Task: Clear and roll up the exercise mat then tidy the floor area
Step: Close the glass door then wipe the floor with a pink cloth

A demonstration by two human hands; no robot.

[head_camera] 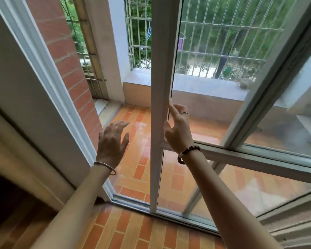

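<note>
Reaching forward with both bare arms, a person is facing a white-framed sliding glass door (160, 78) that is standing partly open onto a balcony. Orange brick-pattern floor (133, 230) is running beneath the arms and past the door track. The right arm is stretching straight out, and the right grip (178, 128) is resting against the upright frame's right edge, with thumb and forefinger touching it and fingers nearly straight, not wrapped round it. The left grip (113, 142) is hovering in the gap, palm down, fingers spread and loose, holding nothing. A beaded bracelet (187, 152) is circling the right wrist and a thin bangle (106, 167) the left. A ring (185, 113) is sitting on a right finger.
</note>
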